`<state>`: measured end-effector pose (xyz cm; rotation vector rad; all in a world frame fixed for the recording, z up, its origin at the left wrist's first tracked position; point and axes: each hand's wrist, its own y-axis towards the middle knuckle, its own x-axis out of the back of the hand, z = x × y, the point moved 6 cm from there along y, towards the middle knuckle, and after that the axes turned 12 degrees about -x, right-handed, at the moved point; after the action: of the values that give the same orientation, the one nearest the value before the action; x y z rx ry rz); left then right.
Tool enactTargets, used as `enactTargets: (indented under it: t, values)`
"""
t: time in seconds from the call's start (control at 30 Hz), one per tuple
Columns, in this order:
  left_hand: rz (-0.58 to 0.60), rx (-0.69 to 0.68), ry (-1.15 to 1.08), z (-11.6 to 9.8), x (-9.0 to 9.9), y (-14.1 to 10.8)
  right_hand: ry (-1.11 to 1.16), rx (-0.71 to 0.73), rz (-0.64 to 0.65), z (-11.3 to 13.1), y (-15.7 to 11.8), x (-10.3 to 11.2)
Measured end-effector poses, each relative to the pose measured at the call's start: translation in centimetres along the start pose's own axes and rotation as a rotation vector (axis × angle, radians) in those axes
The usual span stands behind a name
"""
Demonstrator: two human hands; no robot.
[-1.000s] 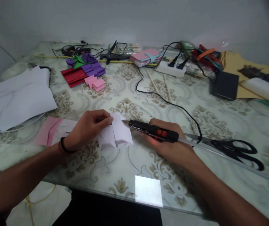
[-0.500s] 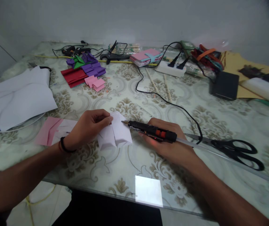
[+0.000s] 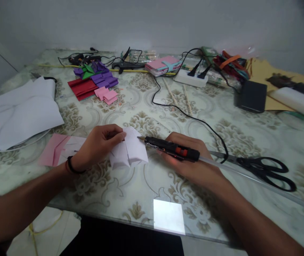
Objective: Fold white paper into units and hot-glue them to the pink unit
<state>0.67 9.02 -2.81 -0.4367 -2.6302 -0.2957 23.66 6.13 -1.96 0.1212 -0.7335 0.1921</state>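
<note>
Cream and brown scrollwork covers the glossy desk (image 3: 106, 204) beneath both hands, and a plain grey wall (image 3: 146, 25) rises well beyond them. Closed in a pinch, the left hand (image 3: 101, 144) has hold of a folded white paper (image 3: 136, 151), which sits just right of its fingertips. The right hand (image 3: 194, 170) is curled around a black glue gun (image 3: 168, 147), whose nozzle points left at the paper's edge; whether they touch is unclear. Black scissors (image 3: 248, 163) lie right of that hand. Pale floor tiles (image 3: 64, 231) show past the desk's edge, below the left hand.
</note>
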Motion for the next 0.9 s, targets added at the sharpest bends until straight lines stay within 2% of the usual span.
enactTargets:
  t: [0.2,0.4,0.57,0.7,0.8,0.9]
  values:
    - [-0.011,0.016,-0.011,-0.1,0.1,0.0,-0.021,-0.009,-0.003,-0.1,0.1,0.4]
    - [-0.014,0.028,-0.017,-0.1,0.1,0.0,-0.045,-0.008,0.069,-0.4,0.4,0.8]
    - [-0.028,0.038,-0.037,-0.1,0.1,0.0,-0.153,-0.097,-0.01,-2.6,1.0,2.1]
    - [-0.018,0.033,-0.061,-0.1,-0.1,0.0,-0.3,-0.02,-0.034,-4.3,1.6,2.4]
    - [0.003,0.028,-0.076,-0.1,-0.3,0.1,-0.356,-0.022,-0.055,-5.5,1.9,2.6]
    - [0.023,0.016,-0.094,-0.2,-0.4,0.1,-0.352,0.016,-0.036,-5.6,1.8,2.9]
